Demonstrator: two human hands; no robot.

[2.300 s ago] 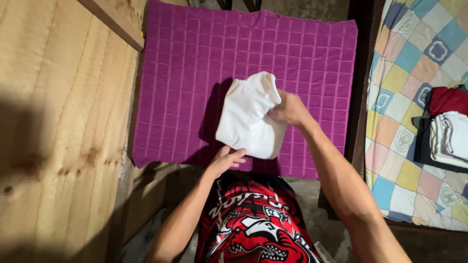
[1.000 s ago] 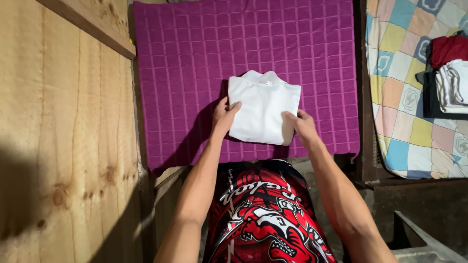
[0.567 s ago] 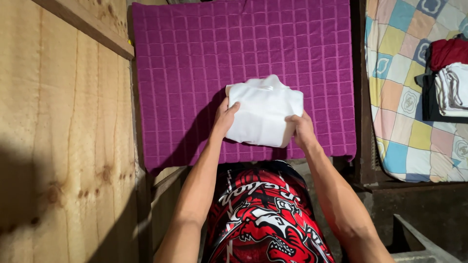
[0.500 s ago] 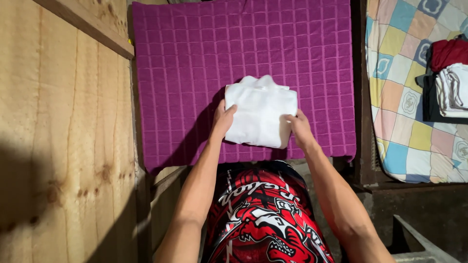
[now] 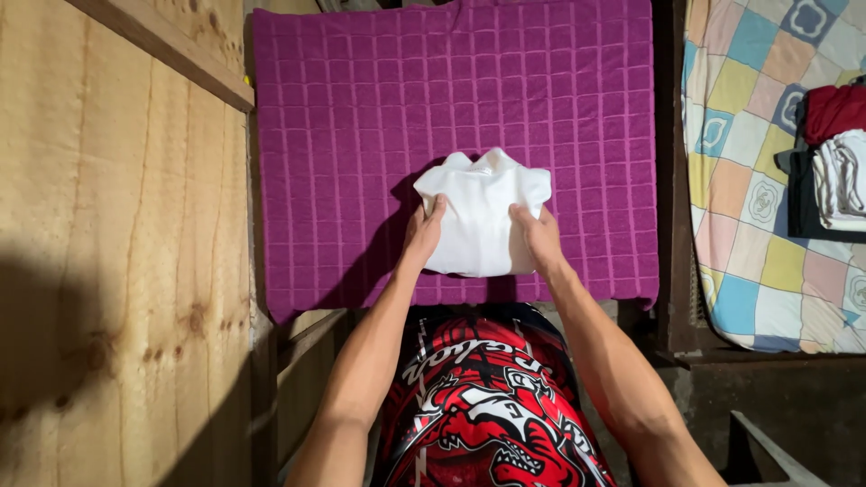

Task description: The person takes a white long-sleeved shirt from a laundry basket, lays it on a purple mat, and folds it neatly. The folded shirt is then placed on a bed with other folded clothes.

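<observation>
Both hands, left hand [image 5: 422, 236] and right hand [image 5: 538, 237], clamp the sides of a folded white garment [image 5: 480, 215] on a purple mat [image 5: 343, 135], a clothes pile [image 5: 834, 158] lying on the nearby quilt [image 5: 740, 180].

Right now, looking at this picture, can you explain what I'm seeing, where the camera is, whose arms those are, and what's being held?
There is no machine here. The camera sits on a person's head and looks straight down, so the two bare arms coming up from the bottom edge belong to that person, and the red patterned shorts are theirs too.

In front of them lies a purple quilted mat. On it sits a folded white garment, somewhat bunched at its far edge. The left hand grips its left side and the right hand grips its right side.

To the left is a wooden panel. To the right is a patchwork bedcover with a small pile of folded clothes, red, white and dark.
</observation>
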